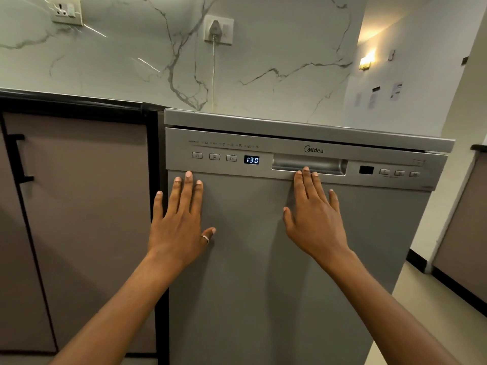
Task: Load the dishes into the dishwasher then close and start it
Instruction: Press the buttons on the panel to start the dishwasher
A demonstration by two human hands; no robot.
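A grey Midea dishwasher (250,272) stands in front of me with its door up against the body; a thin dark gap shows along the top edge. Its blue display (251,160) reads 1:30, with three buttons (214,156) to its left and a recessed handle (309,164) in the middle. My left hand (181,219) lies flat on the door's upper left, fingers straight. My right hand (315,214) lies flat on the door just below the handle, fingertips at the handle's lower lip. No dishes are in view.
A mauve cabinet door (79,219) with a black handle (21,159) is to the left. A plug (215,31) and white cord hang on the marble wall behind. Another cabinet (466,233) stands at the right across a strip of pale floor.
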